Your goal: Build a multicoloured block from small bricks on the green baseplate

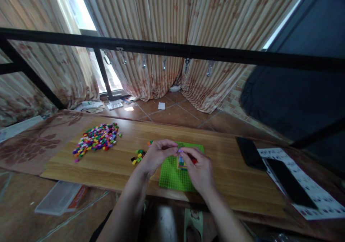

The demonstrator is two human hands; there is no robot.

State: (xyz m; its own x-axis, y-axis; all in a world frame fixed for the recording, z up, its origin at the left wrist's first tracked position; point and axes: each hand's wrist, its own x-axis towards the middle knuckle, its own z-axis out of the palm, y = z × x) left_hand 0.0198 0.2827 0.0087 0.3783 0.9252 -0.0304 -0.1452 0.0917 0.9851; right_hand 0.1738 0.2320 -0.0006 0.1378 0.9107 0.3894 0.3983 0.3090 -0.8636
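A green studded baseplate lies on the wooden tabletop in front of me. On it stands a small build of coloured toy bricks, partly covered by my fingers. My left hand reaches over the plate's left part, thumb and forefinger closed at a small purple toy brick. From the other side, the thumb and forefinger of my right hand pinch the same brick, just above the far side of the build. Something red shows by the right fingers; its shape is mostly hidden.
A large heap of mixed toy bricks spreads over the table's left part. A smaller group of bricks lies beside my left wrist. At the right are a black phone-like slab, a printed sheet and another dark slab on it.
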